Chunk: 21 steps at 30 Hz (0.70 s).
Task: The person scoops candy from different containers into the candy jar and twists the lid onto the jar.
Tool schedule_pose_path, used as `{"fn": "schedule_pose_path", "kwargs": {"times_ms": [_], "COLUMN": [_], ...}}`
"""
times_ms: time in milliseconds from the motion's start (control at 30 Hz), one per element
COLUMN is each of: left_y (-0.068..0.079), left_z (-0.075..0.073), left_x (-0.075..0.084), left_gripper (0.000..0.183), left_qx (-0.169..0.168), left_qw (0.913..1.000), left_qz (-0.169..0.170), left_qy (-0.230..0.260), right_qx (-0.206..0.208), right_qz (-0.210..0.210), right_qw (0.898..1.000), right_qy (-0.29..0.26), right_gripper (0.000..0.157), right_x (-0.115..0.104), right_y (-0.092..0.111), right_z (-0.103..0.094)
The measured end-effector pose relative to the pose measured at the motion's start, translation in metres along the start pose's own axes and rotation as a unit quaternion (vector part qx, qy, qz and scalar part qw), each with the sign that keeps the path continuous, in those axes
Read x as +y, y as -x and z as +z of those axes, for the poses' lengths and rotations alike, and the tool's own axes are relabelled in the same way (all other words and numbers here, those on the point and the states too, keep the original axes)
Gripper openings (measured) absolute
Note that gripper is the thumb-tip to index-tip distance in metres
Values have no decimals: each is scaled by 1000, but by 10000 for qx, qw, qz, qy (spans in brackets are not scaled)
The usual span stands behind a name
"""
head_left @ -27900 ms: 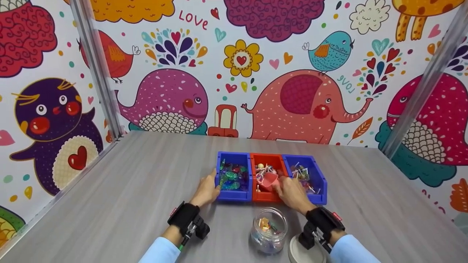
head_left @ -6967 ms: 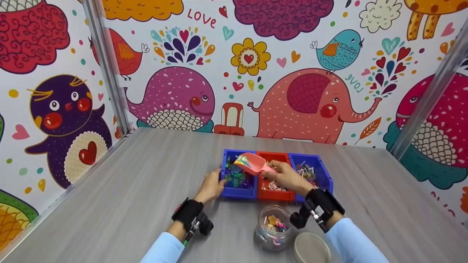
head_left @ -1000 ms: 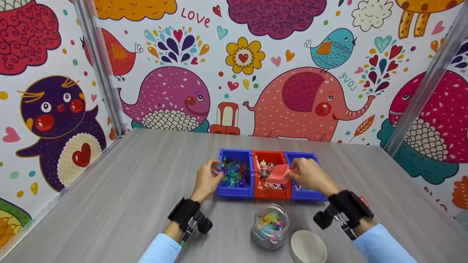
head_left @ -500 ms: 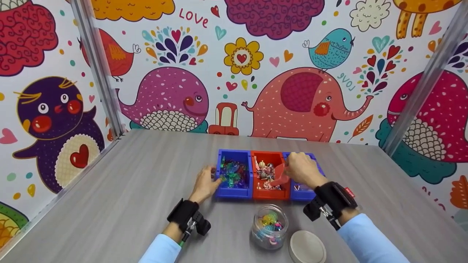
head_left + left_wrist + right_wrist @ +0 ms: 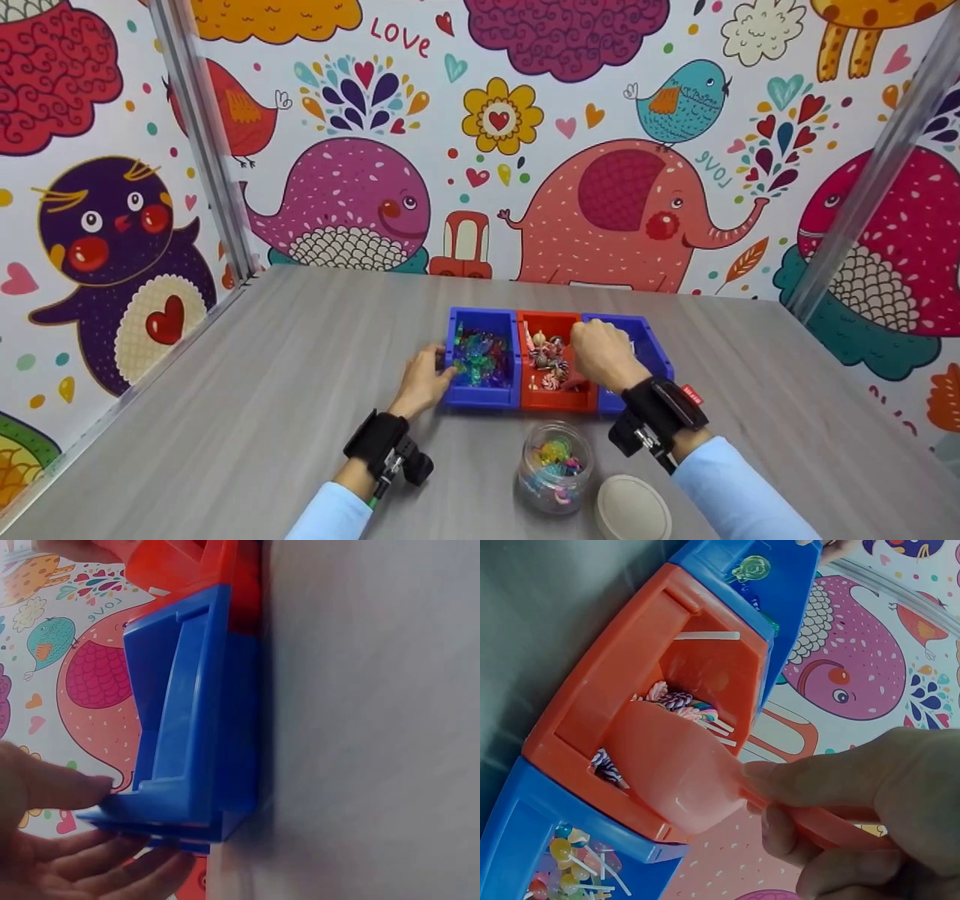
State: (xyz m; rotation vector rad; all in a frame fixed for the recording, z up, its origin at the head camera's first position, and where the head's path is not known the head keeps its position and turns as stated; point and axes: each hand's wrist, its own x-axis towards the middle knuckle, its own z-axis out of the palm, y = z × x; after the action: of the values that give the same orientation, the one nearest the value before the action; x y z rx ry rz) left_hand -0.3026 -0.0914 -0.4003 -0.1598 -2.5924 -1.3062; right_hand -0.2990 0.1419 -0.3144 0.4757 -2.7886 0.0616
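My left hand [image 5: 421,381] grips the outer side wall of the left blue bin [image 5: 480,397], thumb over the rim and fingers outside in the left wrist view. This bin holds shiny translucent blue, green and red pieces. Over the middle red bin [image 5: 559,402], my right hand [image 5: 606,356] holds a pink scoop [image 5: 671,769] by its handle, fingers curled round it. The scoop's bowl is tipped down into the bin, its back toward the right wrist camera, among striped lollipops [image 5: 676,700]. In the head view the right hand hides most of the scoop.
The right blue bin [image 5: 641,870], holding small round lollipops, adjoins the red one. In front of the bins stands an open clear jar [image 5: 551,491] with colourful pieces inside. A pale round lid [image 5: 634,510] lies beside it. A cartoon-printed wall [image 5: 465,172] rises behind the grey table [image 5: 315,345].
Over the last second my right hand moves left and turns, tipping the scoop down into the red bin. The left hand closes on the blue bin's wall. The jar holds more than 27.9 seconds ago.
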Motion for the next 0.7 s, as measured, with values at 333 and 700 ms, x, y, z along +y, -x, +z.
{"fn": "schedule_pose_path", "kwargs": {"times_ms": [333,700], "left_y": [1,2], "left_z": [2,2], "left_x": [-1,-1], "left_gripper": [35,33], "left_qx": [-9,-32], "left_qw": [10000,9999], "left_qz": [23,104], "left_qy": [-14,80], "right_qx": [-382,-483], "right_qz": [361,634], "right_qw": [9964,9881], "right_qy": [-663,-1312], "right_gripper": [19,14], "right_x": [4,13], "right_y": [-3,-2], "right_z": [4,15]}}
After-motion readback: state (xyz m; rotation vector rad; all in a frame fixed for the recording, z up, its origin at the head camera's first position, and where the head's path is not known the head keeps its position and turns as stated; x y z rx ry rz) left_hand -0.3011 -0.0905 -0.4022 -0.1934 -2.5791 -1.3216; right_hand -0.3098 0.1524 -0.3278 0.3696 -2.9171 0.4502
